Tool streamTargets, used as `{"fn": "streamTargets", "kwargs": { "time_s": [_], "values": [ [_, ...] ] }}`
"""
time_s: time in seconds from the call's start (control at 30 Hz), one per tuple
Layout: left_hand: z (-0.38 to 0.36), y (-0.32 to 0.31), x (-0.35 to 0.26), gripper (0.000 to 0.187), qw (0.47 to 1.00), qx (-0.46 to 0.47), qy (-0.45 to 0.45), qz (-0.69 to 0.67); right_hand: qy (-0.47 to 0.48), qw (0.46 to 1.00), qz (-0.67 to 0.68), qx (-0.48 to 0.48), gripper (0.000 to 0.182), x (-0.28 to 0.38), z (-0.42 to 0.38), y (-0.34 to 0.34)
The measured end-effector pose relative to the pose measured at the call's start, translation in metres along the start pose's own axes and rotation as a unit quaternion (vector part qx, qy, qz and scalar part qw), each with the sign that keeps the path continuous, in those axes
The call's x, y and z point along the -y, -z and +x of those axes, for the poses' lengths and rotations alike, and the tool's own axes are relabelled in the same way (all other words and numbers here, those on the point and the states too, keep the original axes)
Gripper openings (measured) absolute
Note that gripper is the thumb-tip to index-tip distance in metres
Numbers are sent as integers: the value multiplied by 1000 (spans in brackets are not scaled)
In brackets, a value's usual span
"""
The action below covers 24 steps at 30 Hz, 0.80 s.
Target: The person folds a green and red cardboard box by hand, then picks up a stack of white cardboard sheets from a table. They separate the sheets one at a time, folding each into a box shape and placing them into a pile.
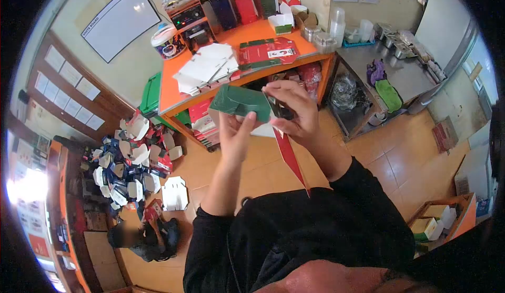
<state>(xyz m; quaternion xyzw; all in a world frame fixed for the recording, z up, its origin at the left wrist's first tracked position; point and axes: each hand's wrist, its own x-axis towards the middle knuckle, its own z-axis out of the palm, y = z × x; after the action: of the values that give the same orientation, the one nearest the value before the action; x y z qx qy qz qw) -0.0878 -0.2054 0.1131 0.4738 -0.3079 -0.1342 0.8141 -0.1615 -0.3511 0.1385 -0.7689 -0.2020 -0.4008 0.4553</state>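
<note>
A green and red carton (241, 102) is held up in front of my chest, partly folded, with a long red flap (289, 156) hanging down on the right. My left hand (238, 135) grips its green part from below, thumb on the front face. At the carton's right edge, my right hand (295, 108) has its fingers and thumb closed round the edge. Behind the carton, flat white cartons (208, 66) and a flat red carton (268, 52) lie on the orange table (173, 90).
A large pile of folded boxes (131, 161) covers the floor at the left. Near it another person (152, 240) sits low, holding a red carton (153, 209). A metal counter (415, 74) stands at the right, and a wooden crate (463, 214) is at the lower right.
</note>
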Motion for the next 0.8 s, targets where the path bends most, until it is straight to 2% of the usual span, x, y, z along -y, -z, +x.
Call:
{"fn": "streamTargets", "kwargs": {
  "time_s": [0.03, 0.07, 0.1, 0.13, 0.17, 0.23, 0.3, 0.37, 0.43, 0.5, 0.53, 0.63, 0.67, 0.7, 0.73, 0.77, 0.8],
  "values": [
    [-2, -2, 3, 43, 1000, -4, -1, -1, 1, 998, -61, -8, 56, 2, 1, 1],
    [-4, -4, 3, 43, 1000, -16, 19, 7, -53, 999, -11, -3, 48, 1, -3, -2],
    [-6, -5, 2, 44, 999, -29, 38, 15, -52, 999, -8, 2, 48, -2, -5, -4],
    [-8, -3, -3, 41, 995, -26, 93, -28, -63, 997, -14, 49, 45, -5, -7, -6],
    [-9, 2, -6, 41, 995, -32, 90, -28, -72, 993, -19, 95, 41, -9, -8, -9],
    [-9, 13, -12, 39, 986, 6, 166, -10, -33, 990, -45, 128, 36, -15, -8, -15],
    [-9, 22, -3, 41, 987, -6, 157, 33, -3, 989, -55, 136, 37, -19, -5, -26],
    [-8, 30, 7, 44, 981, 20, 24, 190, 13, 988, -65, 136, 40, -22, 0, -37],
    [-9, 33, 4, 43, 973, 19, -14, 231, 50, 989, -103, 92, 40, -20, 5, -48],
    [-13, 38, 5, 41, 924, 14, -116, 363, 47, 990, -103, 85, 42, -20, 8, -59],
    [-16, 39, 7, 41, 924, 13, -116, 364, 58, 988, -121, 78, 44, -22, 9, -64],
    [-20, 49, 17, 22, 937, -18, -54, 345, 81, 983, -149, 69, 50, -22, 16, -79],
    [-20, 53, 1, 22, 911, 21, -17, 412, 91, 981, -157, 68, 54, -21, 18, -84],
    [-17, 80, 9, 29, 888, 82, -88, 444, 88, 981, -157, 69, 54, -22, 18, -91],
    [-19, 93, 6, 35, 897, 124, -82, 415, -53, 992, -55, 96, 59, -25, 13, -90],
    [-22, 100, 2, 41, 905, 164, -76, 386, -192, 973, 48, 119, 63, -28, 9, -90],
    [-29, 109, 12, 46, 985, 83, -3, 148, -110, 992, -6, 63, 64, -34, 3, -94]
  ]
}}
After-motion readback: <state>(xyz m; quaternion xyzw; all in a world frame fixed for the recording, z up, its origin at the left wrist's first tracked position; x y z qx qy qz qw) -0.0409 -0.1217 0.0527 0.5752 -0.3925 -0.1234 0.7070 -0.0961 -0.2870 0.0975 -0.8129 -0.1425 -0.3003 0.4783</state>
